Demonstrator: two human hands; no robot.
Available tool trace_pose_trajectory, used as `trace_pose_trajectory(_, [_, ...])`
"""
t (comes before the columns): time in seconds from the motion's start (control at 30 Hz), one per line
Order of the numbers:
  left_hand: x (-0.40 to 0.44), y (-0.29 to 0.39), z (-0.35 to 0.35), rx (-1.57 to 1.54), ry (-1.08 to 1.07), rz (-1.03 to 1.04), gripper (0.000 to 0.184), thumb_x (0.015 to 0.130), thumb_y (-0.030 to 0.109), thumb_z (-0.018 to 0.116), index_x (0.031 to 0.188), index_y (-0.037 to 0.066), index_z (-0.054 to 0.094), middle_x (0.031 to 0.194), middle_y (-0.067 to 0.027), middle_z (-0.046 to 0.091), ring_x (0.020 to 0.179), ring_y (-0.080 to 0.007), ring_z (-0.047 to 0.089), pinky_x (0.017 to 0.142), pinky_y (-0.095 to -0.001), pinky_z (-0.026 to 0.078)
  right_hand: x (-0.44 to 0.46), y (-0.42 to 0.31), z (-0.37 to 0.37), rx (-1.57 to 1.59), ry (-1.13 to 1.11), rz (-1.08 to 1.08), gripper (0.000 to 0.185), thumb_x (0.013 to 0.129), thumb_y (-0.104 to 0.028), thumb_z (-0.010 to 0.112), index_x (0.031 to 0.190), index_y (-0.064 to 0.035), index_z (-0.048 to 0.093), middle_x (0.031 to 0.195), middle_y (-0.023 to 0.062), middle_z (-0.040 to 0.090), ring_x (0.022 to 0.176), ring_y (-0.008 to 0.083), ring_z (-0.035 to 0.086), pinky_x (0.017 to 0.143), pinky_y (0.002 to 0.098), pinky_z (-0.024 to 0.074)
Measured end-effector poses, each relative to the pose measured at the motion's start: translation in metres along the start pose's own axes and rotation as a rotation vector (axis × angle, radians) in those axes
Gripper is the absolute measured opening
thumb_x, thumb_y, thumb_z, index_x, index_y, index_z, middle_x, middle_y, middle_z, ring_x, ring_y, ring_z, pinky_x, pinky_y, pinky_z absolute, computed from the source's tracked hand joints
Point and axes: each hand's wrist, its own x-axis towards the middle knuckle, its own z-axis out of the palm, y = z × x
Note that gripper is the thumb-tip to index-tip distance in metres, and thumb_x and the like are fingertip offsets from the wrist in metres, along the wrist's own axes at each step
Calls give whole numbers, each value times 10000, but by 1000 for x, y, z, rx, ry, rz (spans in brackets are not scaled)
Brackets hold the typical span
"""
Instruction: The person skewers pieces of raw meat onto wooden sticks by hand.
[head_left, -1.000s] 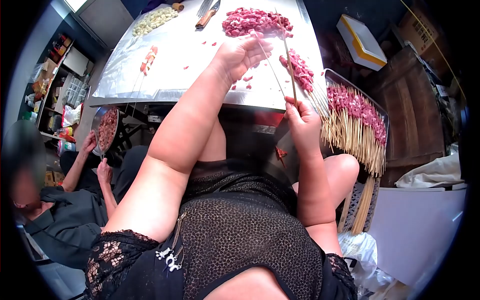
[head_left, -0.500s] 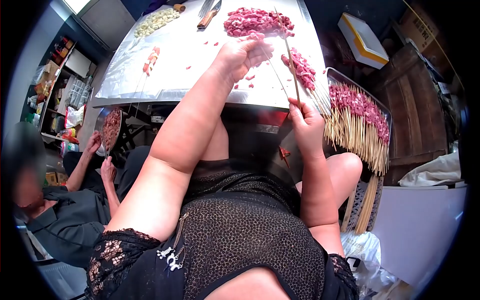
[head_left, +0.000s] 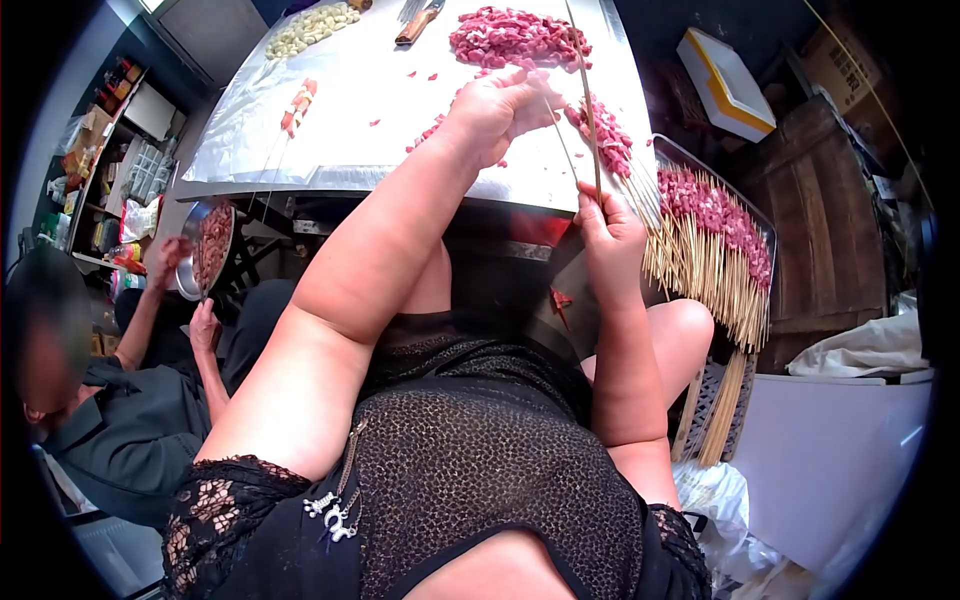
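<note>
My right hand [head_left: 612, 228] is closed around the lower end of a thin bamboo skewer [head_left: 566, 145], and a longer, darker stick [head_left: 590, 95] also rises from its grip. Above the white table, my left hand [head_left: 500, 115] has its fingers pinched at the skewer's upper end. A pink piece of meat seems to be between those fingertips, slightly blurred. Beyond this hand lies a heap of raw meat pieces [head_left: 515, 38]. Meat-loaded skewers [head_left: 606, 140] rest at the table's right edge, their handles pointing towards me.
A tray at right holds many meat skewers [head_left: 715, 225], with bare sticks [head_left: 728, 405] below. On the table [head_left: 380, 150] are pale chunks [head_left: 310, 32], a wooden-handled knife [head_left: 418, 25] and a loaded skewer [head_left: 297, 108]. At left, a person's hands [head_left: 205, 325] work near a metal bowl [head_left: 228, 240] of meat.
My left hand has shifted right, closer to the skewer, with its fingers near the upper end. My right hand keeps its hold. The person at left has moved a hand away from the bowl.
</note>
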Motion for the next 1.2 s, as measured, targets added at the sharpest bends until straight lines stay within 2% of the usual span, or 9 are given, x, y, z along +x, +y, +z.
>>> trace_pose_trajectory(0.07, [2, 1, -1, -7, 20, 36, 195, 950, 93, 459, 1064, -49, 528, 1008, -219, 622, 956, -307, 634, 849, -403, 546, 1, 1, 1, -6, -5, -3, 190, 895, -78, 574, 1040, 28, 635, 711, -32, 557, 642, 26, 473, 585, 166, 386])
trace_pose_trajectory(0.13, [3, 5, -1, -58, 65, 47, 209, 956, 112, 455, 1077, -39, 532, 1002, -201, 627, 955, -291, 633, 849, -388, 541, 2, 8, 5, 15, 41, -35, 179, 870, -100, 605, 1005, -4, 670, 612, 20, 542, 548, 64, 459, 519, 229, 392])
trace_pose_trajectory(0.27, [5, 8, -6, -47, 64, 39, 233, 959, 143, 456, 1095, -30, 534, 1005, -195, 630, 955, -280, 634, 851, -378, 539, 2, 12, 5, 3, 32, -55, 182, 869, -107, 606, 1004, -4, 671, 612, 12, 540, 549, 59, 457, 517, 226, 389])
trace_pose_trajectory(0.33, [4, 11, -6, -64, 94, 28, 251, 965, 156, 441, 1113, -26, 532, 1006, -193, 631, 957, -281, 633, 853, -382, 538, 0, 6, 5, 54, 18, 18, 182, 868, -109, 606, 1000, -2, 670, 612, 7, 542, 548, 57, 460, 515, 224, 388])
trace_pose_trajectory(0.77, [0, 11, -2, -125, 67, -67, 255, 970, 121, 391, 1069, -58, 544, 1009, -224, 619, 989, -324, 620, 900, -428, 519, -1, 5, -4, 29, 10, 41, 187, 873, -109, 595, 1003, 9, 663, 604, 11, 546, 539, 58, 463, 510, 229, 389])
trace_pose_trajectory(0.83, [0, 10, -3, -117, 44, -63, 249, 966, 112, 396, 1069, -61, 543, 999, -226, 620, 985, -325, 622, 906, -434, 515, 2, 10, -4, -41, 37, -72, 184, 873, -106, 595, 1001, 6, 665, 606, 22, 549, 539, 67, 469, 514, 231, 392])
trace_pose_trajectory(0.93, [0, 8, -4, -97, 19, -72, 249, 965, 115, 399, 1064, -62, 543, 984, -228, 625, 976, -328, 625, 906, -436, 515, 3, 11, -1, -36, 53, -82, 181, 870, -102, 596, 997, 3, 669, 612, 32, 550, 544, 75, 479, 520, 232, 395])
trace_pose_trajectory(1.13, [-3, 4, 1, -5, -28, -76, 222, 941, 99, 436, 1051, -49, 561, 950, -186, 645, 954, -291, 641, 883, -401, 524, 5, 8, 3, 52, 29, 10, 169, 875, -81, 585, 995, 4, 667, 634, 7, 554, 568, 55, 479, 529, 214, 393])
trace_pose_trajectory(1.2, [-7, -4, 5, 56, -138, -144, 240, 928, 109, 462, 1075, -48, 569, 939, -155, 654, 915, -263, 653, 877, -379, 521, 8, 3, 6, 112, 28, 35, 170, 879, -75, 579, 1003, 7, 662, 649, -5, 551, 579, 46, 474, 535, 203, 389])
